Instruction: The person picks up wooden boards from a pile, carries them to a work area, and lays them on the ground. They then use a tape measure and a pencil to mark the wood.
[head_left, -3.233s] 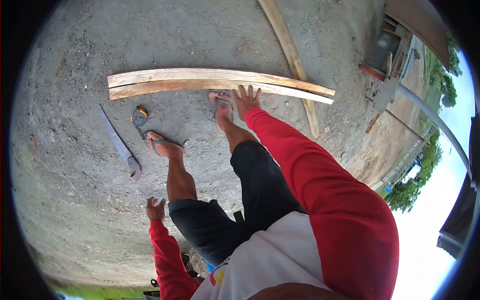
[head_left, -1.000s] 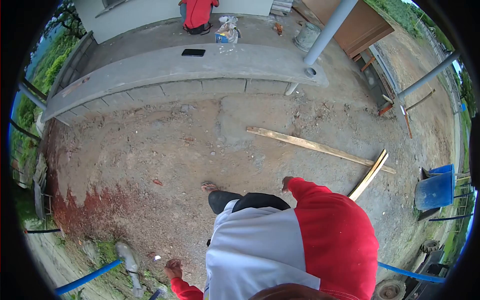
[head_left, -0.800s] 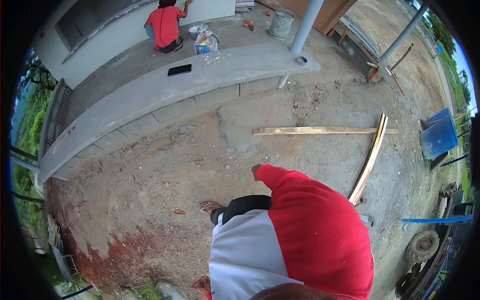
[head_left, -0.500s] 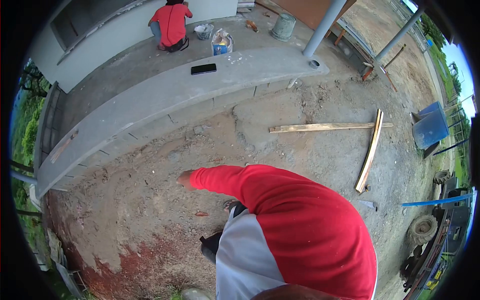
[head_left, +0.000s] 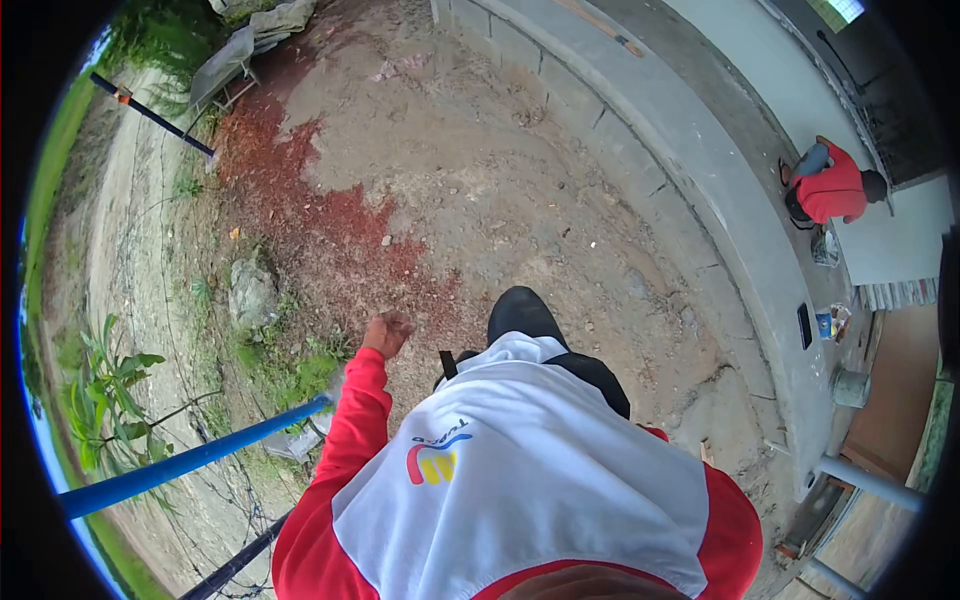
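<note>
My left hand (head_left: 388, 333) hangs out from a red sleeve on the left side of my body, over dirt stained with red soil. Its fingers are loosely curled and a little apart, with nothing visible in them. A pale rock (head_left: 253, 292) and some weeds are the nearest things to it. The right sleeve (head_left: 733, 530) shows at my other side, but my right hand is hidden behind my body. One dark boot (head_left: 525, 315) steps forward on the ground below me.
A low concrete wall (head_left: 715, 185) curves along the right, with a dark phone (head_left: 804, 326) on top. Beyond it crouches a person in red (head_left: 830, 185) near a bucket (head_left: 825, 248). A blue pole (head_left: 200, 460) stands at left; a wheelbarrow (head_left: 225, 70) is at upper left.
My view has swung left, bringing the blue pole, weeds and wheelbarrow in. The wall and crouching person have shifted to the right side. The wooden boards and blue barrel have left view.
</note>
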